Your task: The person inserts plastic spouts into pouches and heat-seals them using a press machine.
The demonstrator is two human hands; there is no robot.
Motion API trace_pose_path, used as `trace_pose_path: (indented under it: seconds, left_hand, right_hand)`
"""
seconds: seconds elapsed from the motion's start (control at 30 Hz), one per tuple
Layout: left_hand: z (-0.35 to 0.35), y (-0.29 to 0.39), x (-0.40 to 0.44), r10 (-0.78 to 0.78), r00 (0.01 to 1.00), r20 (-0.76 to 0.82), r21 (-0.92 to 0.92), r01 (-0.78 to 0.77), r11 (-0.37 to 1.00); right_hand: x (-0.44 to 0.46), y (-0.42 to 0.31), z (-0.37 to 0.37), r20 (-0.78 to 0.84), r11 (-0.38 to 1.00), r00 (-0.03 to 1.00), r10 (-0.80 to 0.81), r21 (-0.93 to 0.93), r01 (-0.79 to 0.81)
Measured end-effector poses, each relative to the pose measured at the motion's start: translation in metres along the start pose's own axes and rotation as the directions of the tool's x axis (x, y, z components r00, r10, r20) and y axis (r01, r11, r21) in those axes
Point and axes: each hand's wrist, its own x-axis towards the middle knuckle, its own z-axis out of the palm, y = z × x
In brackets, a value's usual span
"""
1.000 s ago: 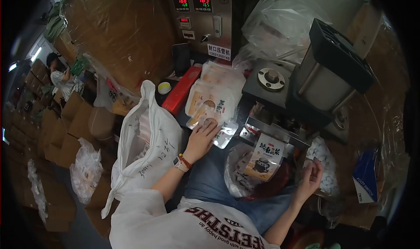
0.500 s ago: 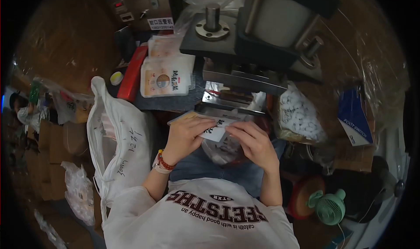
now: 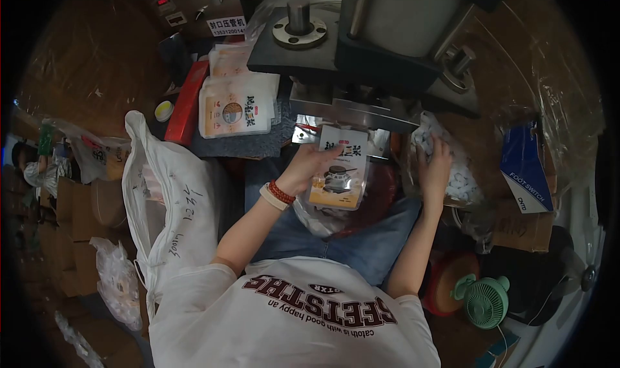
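Observation:
My left hand (image 3: 309, 166) is closed on the edge of a flat printed pouch (image 3: 341, 174), white and yellow with dark lettering and a picture of a bowl. The pouch is upright above my lap, in front of the press. On the right, my right hand (image 3: 434, 168) reaches into a clear bag of small white plastic pieces (image 3: 460, 182). Its thumb and fingers are apart among the pieces, with the fingertips partly hidden. A stack of similar pouches (image 3: 236, 106) lies on the dark mat to the left.
A metal press (image 3: 352, 113) with a heavy dark head stands straight ahead. A long red object (image 3: 187, 103) lies beside the pouch stack. At left stands an open white sack (image 3: 187, 206). A blue and white box (image 3: 526, 168) and a green fan (image 3: 485, 303) are at right.
My right hand has left the pouch and moved right into the bag of white pieces. My left hand still holds the pouch, which has turned upright with its printed face showing.

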Motion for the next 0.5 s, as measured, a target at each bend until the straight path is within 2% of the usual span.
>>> trace_pose_path:
  seconds: [0.03, 0.07, 0.1, 0.13, 0.17, 0.2, 0.23, 0.27, 0.3, 0.33, 0.4, 0.47, 0.5]
  left_hand:
    - [0.001, 0.001, 0.001, 0.014, 1.000, 0.023, -0.042, -0.013, 0.999]
    - [0.007, 0.000, -0.001, 0.041, 0.999, -0.026, -0.038, -0.042, 0.998]
    - [0.004, 0.000, 0.002, 0.055, 0.997, -0.047, -0.038, -0.057, 0.998]
    - [-0.004, -0.001, 0.003, 0.038, 0.998, -0.045, 0.083, -0.034, 0.996]
    - [-0.012, 0.001, 0.005, 0.018, 0.999, -0.040, 0.204, -0.010, 0.979]
    - [-0.020, 0.017, -0.002, 0.050, 0.995, -0.082, 0.519, -0.001, 0.855]
    - [-0.026, 0.027, -0.008, 0.343, 0.923, -0.173, 0.709, -0.124, 0.694]
    - [-0.034, 0.035, -0.013, 0.611, 0.771, -0.179, 0.867, -0.169, 0.468]
    - [-0.067, 0.036, -0.007, 0.880, 0.454, 0.140, 0.990, -0.070, -0.122]
    - [-0.087, 0.034, -0.015, 0.879, 0.456, 0.140, 0.990, -0.069, -0.123]
    - [-0.112, 0.028, -0.037, 0.737, 0.648, 0.190, 0.843, 0.277, -0.461]
    - [-0.112, 0.027, -0.062, 0.614, 0.752, 0.240, 0.881, 0.096, -0.463]
    - [-0.111, 0.025, -0.068, 0.613, 0.744, 0.266, 0.920, -0.007, -0.391]
  right_hand:
    - [0.000, 0.005, 0.012, -0.013, 0.984, 0.998, -0.058, -0.172, 0.055]
    - [0.000, 0.011, 0.014, -0.013, 0.986, 0.998, -0.066, -0.154, 0.064]
    - [-0.002, 0.011, 0.009, 0.147, 0.995, 0.988, 0.043, -0.092, -0.030]
    - [-0.005, 0.008, 0.006, 0.317, 0.990, 0.938, 0.141, -0.047, -0.133]
    - [-0.005, 0.001, 0.006, 0.293, 0.985, 0.941, 0.170, -0.020, -0.172]
    - [-0.005, 0.001, 0.006, 0.297, 0.986, 0.942, 0.159, -0.007, -0.164]
    - [-0.005, 0.004, 0.005, 0.281, 0.993, 0.954, 0.103, 0.029, -0.116]
    - [-0.004, 0.008, 0.004, 0.261, 0.996, 0.964, 0.055, 0.059, -0.073]
    - [-0.004, 0.010, 0.004, 0.262, 0.995, 0.963, 0.058, 0.060, -0.076]
    - [-0.002, 0.012, 0.006, 0.283, 0.996, 0.958, 0.057, 0.044, -0.072]
    - [-0.002, 0.013, 0.006, 0.303, 0.998, 0.952, 0.053, 0.028, -0.064]
    - [-0.001, 0.012, 0.006, 0.332, 0.959, 0.924, 0.188, 0.140, -0.245]
    - [-0.003, 0.015, 0.007, 0.331, 0.958, 0.923, 0.195, 0.139, -0.252]
